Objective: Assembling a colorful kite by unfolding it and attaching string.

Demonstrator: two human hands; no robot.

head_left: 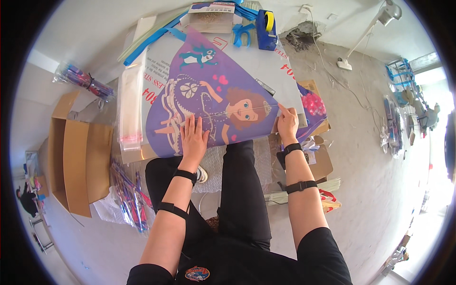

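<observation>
One purple, roughly triangular sheet [214,107], printed with a crowned figure, lies across the pale board [161,53] in front of us. Our left hand [194,142] rests open on it, palm down, fingers slightly spread. Our right hand [288,126] is at its right corner, index finger extended; we cannot tell whether it pinches the edge. A blue tape dispenser [266,37] stands beyond.

Your head-worn fisheye looked steeply down from above your lap [244,204]; worktop [266,61] close at twelve o'clock, forearms [306,204] nearer at five and seven, floor [361,190] beyond at three.
</observation>
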